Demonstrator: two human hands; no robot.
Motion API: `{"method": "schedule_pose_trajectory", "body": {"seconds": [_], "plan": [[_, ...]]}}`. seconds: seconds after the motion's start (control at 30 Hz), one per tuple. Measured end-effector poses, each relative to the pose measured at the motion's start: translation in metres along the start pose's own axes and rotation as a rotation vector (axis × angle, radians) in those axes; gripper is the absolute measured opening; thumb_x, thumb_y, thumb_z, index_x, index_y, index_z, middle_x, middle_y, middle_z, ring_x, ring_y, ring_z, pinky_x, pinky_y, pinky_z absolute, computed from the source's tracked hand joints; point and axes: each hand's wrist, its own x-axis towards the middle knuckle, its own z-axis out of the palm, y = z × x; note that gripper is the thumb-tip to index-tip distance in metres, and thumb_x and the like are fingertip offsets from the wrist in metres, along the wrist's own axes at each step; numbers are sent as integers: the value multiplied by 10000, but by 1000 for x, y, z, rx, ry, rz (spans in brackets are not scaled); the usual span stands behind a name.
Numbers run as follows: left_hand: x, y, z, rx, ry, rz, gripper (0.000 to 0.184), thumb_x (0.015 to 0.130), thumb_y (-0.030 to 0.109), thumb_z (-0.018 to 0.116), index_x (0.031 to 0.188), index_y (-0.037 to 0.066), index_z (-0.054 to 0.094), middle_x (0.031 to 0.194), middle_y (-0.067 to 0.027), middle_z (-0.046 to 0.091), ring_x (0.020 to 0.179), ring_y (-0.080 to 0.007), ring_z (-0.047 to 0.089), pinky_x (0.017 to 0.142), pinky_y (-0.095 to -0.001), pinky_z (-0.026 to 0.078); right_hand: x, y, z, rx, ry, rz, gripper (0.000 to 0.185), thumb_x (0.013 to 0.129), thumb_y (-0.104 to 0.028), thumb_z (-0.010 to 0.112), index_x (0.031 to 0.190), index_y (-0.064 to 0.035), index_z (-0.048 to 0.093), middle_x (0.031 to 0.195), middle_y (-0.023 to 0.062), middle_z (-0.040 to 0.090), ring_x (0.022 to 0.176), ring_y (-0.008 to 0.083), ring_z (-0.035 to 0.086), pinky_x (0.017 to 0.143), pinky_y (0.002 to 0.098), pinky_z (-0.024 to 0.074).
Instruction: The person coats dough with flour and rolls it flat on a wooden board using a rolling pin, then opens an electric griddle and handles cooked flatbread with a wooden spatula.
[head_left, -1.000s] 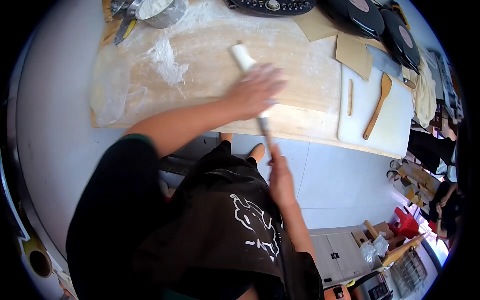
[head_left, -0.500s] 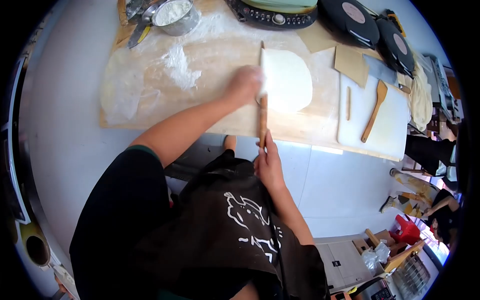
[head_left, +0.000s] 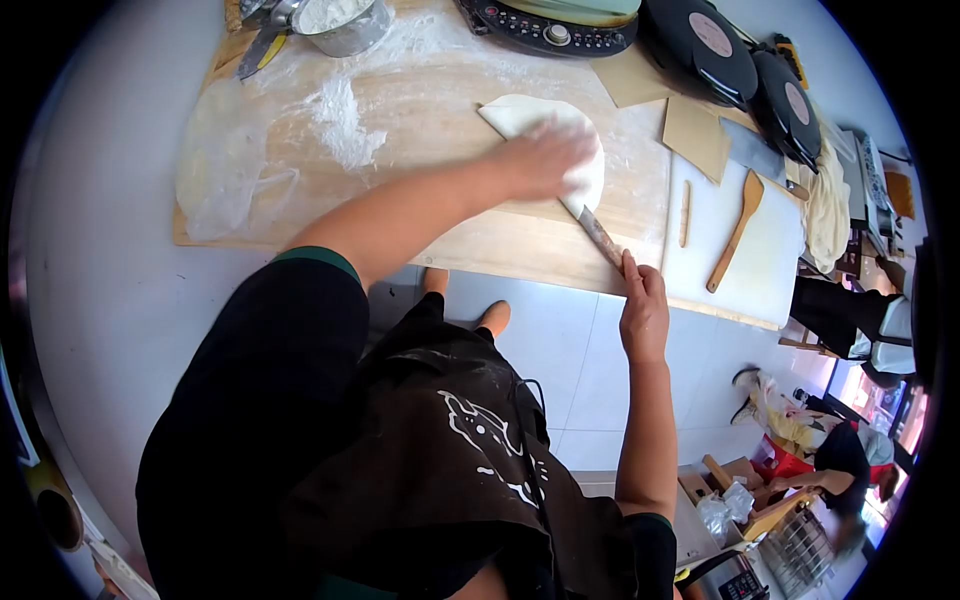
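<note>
A flattened white sheet of dough (head_left: 586,188) lies on the floured wooden board (head_left: 440,130), its left side a straight slanting edge. My left hand (head_left: 550,160) is over the dough, blurred by motion, its fingers stretched out and nothing visible in them; whether it presses down I cannot tell. A wooden rolling pin (head_left: 602,238) comes out at the dough's lower corner, and its far part is hidden by the dough and my left hand. My right hand (head_left: 644,295) is closed around the near end of the pin, at the board's front edge.
Loose flour (head_left: 345,125), a clear plastic bag (head_left: 220,170) and a metal flour bowl (head_left: 350,32) are on the left. An electric griddle (head_left: 555,38) stands behind, black round pans (head_left: 700,45) beyond. A wooden spatula (head_left: 735,235) lies on a white cutting board (head_left: 770,265). Other people are at right.
The rolling pin has swung from straight to slanted, its near end moving right with my right hand. My left hand has moved right over the dough, whose left edge now slants.
</note>
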Motion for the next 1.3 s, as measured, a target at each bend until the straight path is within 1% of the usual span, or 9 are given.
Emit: {"method": "schedule_pose_trajectory", "body": {"seconds": [0.23, 0.37, 0.53, 0.73, 0.87, 0.97, 1.03, 1.2, 1.3], "plan": [[-133, 4, -52, 58, -326, 70, 700, 988, 360, 592, 1581, 101, 325, 1656, -135, 296, 1544, -297, 246, 1272, -464, 180, -60, -44, -2, 285, -201, 64, 507, 983, 19, 465, 1441, -164, 582, 1111, 179, 621, 945, 365, 652, 821, 415, 545], [-33, -11, -5, 126, -25, -67, 544, 1021, 380, 525, 1505, 140, 460, 1596, -162, 384, 1502, -336, 322, 1218, -553, 249, -16, -15, -2, 142, -106, 81, 578, 955, 65, 447, 1456, -200, 561, 1202, 129, 601, 957, 361, 652, 816, 443, 548], [51, -45, 12, 119, 83, -251, 533, 1062, 465, 393, 1497, 169, 479, 1623, -121, 373, 1520, -331, 296, 1220, -617, 182, 13, -27, 8, 108, -164, 123, 621, 956, 61, 441, 1517, -202, 482, 1114, 139, 626, 933, 366, 642, 802, 451, 551], [-142, -19, -57, -98, -193, 11, 614, 974, 361, 594, 1527, 142, 444, 1615, -172, 356, 1536, -371, 253, 1239, -597, 162, -58, -137, 66, 744, -261, 112, 627, 975, 66, 482, 1573, -65, 345, 1094, 221, 603, 950, 323, 631, 918, 405, 520], [-57, 34, -21, 19, -183, 10, 615, 981, 362, 592, 1532, 139, 436, 1631, -148, 345, 1545, -337, 241, 1253, -575, 138, -88, -112, 58, 708, -224, 233, 685, 953, 103, 439, 1598, -87, 309, 1042, 158, 581, 860, 286, 600, 835, 362, 527], [65, 95, 31, -166, 233, 223, 594, 1023, 462, 490, 1536, 166, 449, 1648, -68, 345, 1560, -255, 215, 1259, -577, 71, -98, -67, 41, 555, -72, 255, 684, 959, 102, 399, 1605, -102, 298, 1046, 120, 578, 799, 214, 561, 724, 344, 528], [117, 139, 35, -86, 278, 275, 625, 1013, 529, 470, 1530, 177, 460, 1643, -60, 359, 1558, -242, 224, 1256, -583, 57, -99, -57, 37, 349, 38, 229, 661, 975, 92, 378, 1603, -98, 298, 1051, 105, 573, 755, 172, 538, 660, 328, 523], [40, 87, -2, 35, -72, -34, 684, 1005, 588, 457, 1509, 126, 476, 1630, -64, 377, 1557, -249, 225, 1255, -572, 76, -104, -84, 62, 598, -73, 359, 638, 1013, 39, 402, 1616, -105, 249, 1130, 87, 551, 657, 116, 516, 556, 277, 498], [-28, 36, -35, 12, -90, -298, 597, 1024, 472, 501, 1492, 102, 483, 1627, -95, 369, 1526, -321, 277, 1219, -584, 196, -73, -128, 71, 873, -186, 360, 616, 1032, 26, 381, 1617, -110, 247, 1178, 94, 539, 589, 116, 504, 528, 274, 489]]}}
